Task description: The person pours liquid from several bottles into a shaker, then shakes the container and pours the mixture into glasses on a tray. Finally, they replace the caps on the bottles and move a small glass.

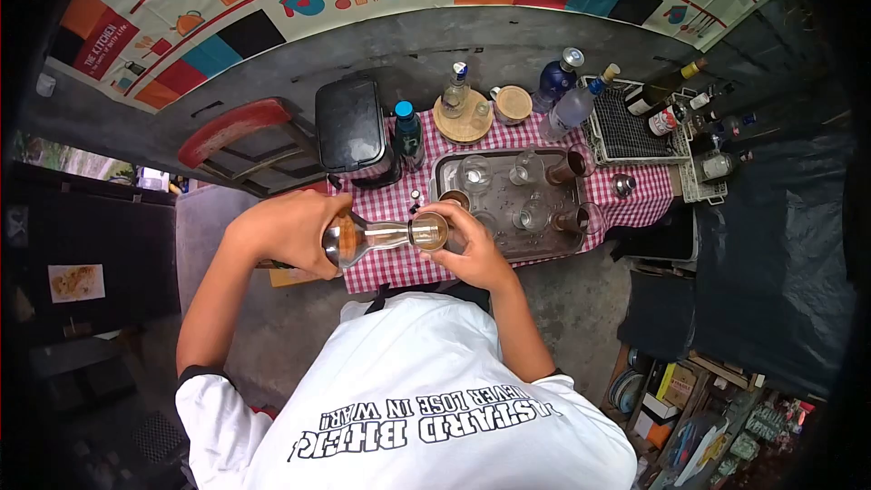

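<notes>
My left hand (295,229) is wrapped around the body of a clear glass bottle (349,243), which lies tipped sideways with its neck pointing right. At the mouth of the bottle, the fingers of my right hand (472,249) close around a small round cup (429,230); whether liquid is flowing cannot be made out. Just behind that hand stands another small brownish cup (454,199), partly hidden by the fingers. A dark metal tray (522,247) beside my right hand carries several upturned or standing clear glasses (474,172) and brown-tinted glasses (567,169).
A red checkered cloth (381,274) covers the table. At the back are a black lidded bin (350,127), a blue-capped bottle (408,136), a bottle on a round wooden board (463,127), and blue bottles (555,82). Wire racks (635,150) with bottles stand right. A red chair (231,132) is left.
</notes>
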Demonstrator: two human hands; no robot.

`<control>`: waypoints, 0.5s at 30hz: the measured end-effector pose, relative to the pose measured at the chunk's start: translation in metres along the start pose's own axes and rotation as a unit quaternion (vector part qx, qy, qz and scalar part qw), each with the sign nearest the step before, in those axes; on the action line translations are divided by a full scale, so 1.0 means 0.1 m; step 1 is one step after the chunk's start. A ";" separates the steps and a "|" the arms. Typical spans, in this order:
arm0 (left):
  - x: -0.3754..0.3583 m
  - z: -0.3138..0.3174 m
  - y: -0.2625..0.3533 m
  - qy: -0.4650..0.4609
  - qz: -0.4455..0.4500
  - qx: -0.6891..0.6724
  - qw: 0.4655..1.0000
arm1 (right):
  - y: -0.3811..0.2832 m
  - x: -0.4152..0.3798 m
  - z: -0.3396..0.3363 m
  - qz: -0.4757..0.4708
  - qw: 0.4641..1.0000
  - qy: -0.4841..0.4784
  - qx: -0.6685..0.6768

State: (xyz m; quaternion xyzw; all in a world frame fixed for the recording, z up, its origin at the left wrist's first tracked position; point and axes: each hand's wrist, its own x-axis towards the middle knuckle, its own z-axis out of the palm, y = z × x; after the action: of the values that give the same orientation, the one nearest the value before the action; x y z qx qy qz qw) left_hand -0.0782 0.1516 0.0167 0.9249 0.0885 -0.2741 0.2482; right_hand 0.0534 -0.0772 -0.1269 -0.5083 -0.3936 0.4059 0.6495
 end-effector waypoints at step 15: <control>-0.15 0.04 -0.31 -0.006 0.021 0.029 0.999 | 0.22 0.01 0.36 0.009 0.999 0.032 0.022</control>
State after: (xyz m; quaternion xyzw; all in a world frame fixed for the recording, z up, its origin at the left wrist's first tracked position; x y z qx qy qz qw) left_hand -0.1019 0.1757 0.0092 0.9317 0.0600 -0.2770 0.2272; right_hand 0.0176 -0.0607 -0.1416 -0.5100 -0.3589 0.4038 0.6694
